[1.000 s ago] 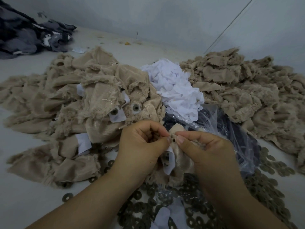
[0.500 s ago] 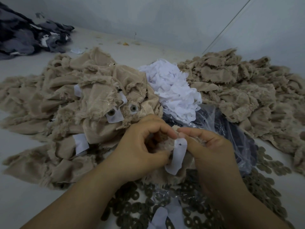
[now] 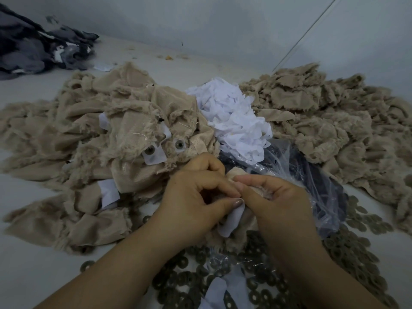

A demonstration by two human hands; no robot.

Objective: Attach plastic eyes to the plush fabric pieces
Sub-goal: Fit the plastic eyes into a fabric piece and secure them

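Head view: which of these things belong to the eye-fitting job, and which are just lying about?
In the job: left hand, right hand, held plush piece, white patch, washers, tan plush piles.
Lying about: dark grey fabric heap, scraps by the wall.

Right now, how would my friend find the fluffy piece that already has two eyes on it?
Start at the big heap of beige plush fabric on the left. Look at its right edge, just above the left hand, beside the white paper scraps. That plush piece shows two round grey eyes side by side, one on a white backing patch.
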